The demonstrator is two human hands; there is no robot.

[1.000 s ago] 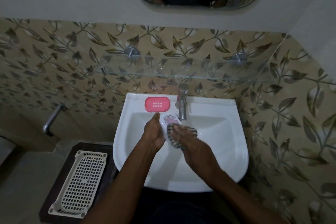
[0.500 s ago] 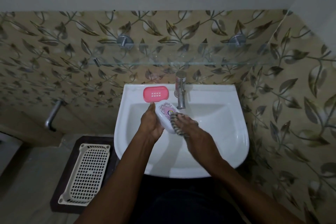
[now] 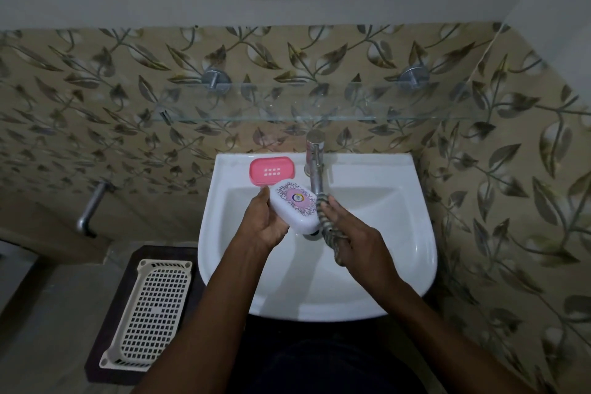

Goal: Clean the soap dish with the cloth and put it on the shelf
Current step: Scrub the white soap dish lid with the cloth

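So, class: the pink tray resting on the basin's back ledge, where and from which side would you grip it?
Pinch the pink tray across its two long edges from above: it lies flat, lengthwise along the basin ledge, and the tap crowds its right end.

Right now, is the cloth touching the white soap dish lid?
Touching. The head view shows the striped cloth, held by the right hand, pressed against the right edge of the white lid with no gap.

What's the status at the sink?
Left hand holds white soap dish over basin. Right hand presses striped cloth to its edge. Glass shelf bare; tap close by.
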